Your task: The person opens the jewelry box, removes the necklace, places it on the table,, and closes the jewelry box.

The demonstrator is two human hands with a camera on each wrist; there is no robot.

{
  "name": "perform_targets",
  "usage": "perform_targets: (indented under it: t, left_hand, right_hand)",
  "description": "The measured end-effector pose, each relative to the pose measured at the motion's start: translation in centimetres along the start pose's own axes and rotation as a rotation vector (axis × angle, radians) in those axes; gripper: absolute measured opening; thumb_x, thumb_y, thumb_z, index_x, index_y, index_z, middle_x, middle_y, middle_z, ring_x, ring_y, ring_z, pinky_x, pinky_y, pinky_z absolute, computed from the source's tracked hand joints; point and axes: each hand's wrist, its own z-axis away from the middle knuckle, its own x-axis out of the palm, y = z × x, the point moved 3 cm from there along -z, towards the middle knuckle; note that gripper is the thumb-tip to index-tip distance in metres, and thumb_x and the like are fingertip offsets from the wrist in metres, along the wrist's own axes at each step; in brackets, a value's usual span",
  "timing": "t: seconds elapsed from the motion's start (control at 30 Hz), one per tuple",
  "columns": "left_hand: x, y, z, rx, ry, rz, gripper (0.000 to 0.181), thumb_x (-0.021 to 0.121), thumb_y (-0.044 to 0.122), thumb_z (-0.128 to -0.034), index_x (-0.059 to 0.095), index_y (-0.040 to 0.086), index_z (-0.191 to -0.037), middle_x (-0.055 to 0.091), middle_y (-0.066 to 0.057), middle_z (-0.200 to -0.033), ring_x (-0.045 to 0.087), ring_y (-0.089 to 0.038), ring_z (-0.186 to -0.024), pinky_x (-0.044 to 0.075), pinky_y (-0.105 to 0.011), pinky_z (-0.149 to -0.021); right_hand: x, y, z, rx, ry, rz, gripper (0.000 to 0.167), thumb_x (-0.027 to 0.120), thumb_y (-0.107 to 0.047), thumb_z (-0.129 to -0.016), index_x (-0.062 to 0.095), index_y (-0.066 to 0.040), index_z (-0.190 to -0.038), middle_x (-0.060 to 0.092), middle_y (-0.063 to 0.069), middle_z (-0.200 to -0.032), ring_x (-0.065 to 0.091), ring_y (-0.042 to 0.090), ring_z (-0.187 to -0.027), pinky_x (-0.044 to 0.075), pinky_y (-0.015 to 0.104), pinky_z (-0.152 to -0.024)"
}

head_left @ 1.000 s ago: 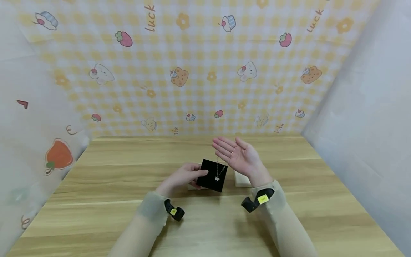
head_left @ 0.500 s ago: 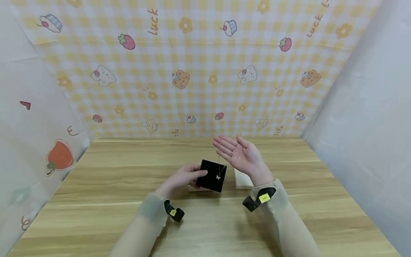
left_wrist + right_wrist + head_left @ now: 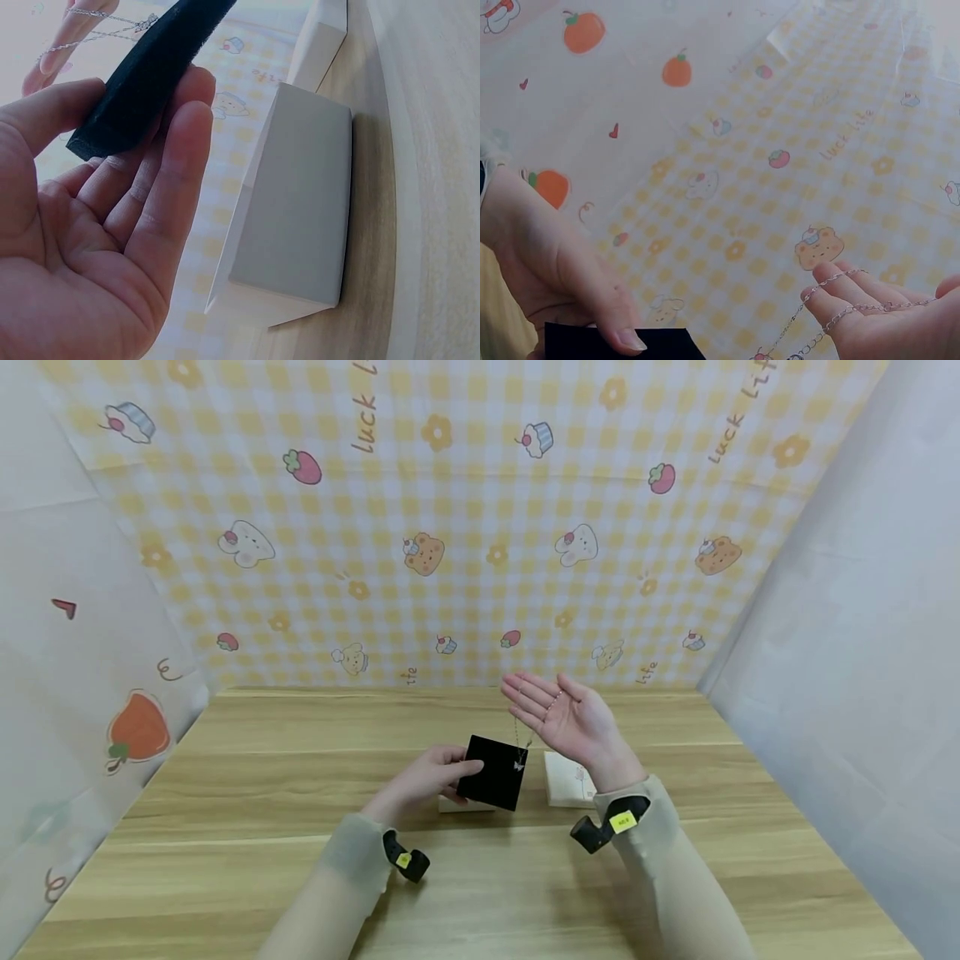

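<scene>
My left hand pinches a black velvet-like square pad by its left edge, thumb on the face and fingers behind. The left wrist view shows it as a thick block. Palm up with straight fingers, my right hand carries a thin silver chain necklace draped across the fingers. Its small butterfly-shaped pendant hangs at the pad's right edge; whether it touches the pad I cannot tell. Beneath the pad stands a white box, mostly hidden in the head view.
A second white box part with a small printed drawing lies on the wooden table, below the right hand. A yellow checked cloth hangs behind the table, with pale sheets at both sides.
The right hand has drifted slightly right, and the pendant has shifted from the pad's face to its right edge. More of the right white box part shows. The left hand keeps its pinch.
</scene>
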Motion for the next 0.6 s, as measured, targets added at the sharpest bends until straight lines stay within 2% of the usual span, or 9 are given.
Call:
perform_targets:
  t: [0.17, 0.6]
  left_hand:
    - [0.01, -0.01, 0.02, 0.005, 0.0, -0.007, 0.031, 0.055, 0.019, -0.0998, 0.06, -0.009, -0.111, 0.07, -0.014, -0.097, 0.067, -0.02, -0.081, 0.057, -0.036, -0.068]
    - [-0.04, 0.06, 0.2, -0.008, 0.021, -0.021, 0.032, 0.055, 0.02, -0.0997, 0.059, -0.01, -0.111, 0.069, -0.013, -0.096, 0.067, -0.02, -0.08, 0.057, -0.035, -0.069]
  right_hand:
    - [0.18, -0.25, 0.13, -0.007, 0.004, -0.005, 0.061, 0.017, -0.037, -0.107, 0.006, 0.001, -0.154, 0.013, 0.017, -0.16, 0.017, 0.028, -0.145, 0.013, 0.038, -0.117]
    - [0.54, -0.61, 0.39, -0.011, 0.012, -0.003, 0.06, 0.018, -0.037, -0.107, 0.008, -0.001, -0.154, 0.016, 0.016, -0.159, 0.019, 0.027, -0.145, 0.016, 0.037, -0.117]
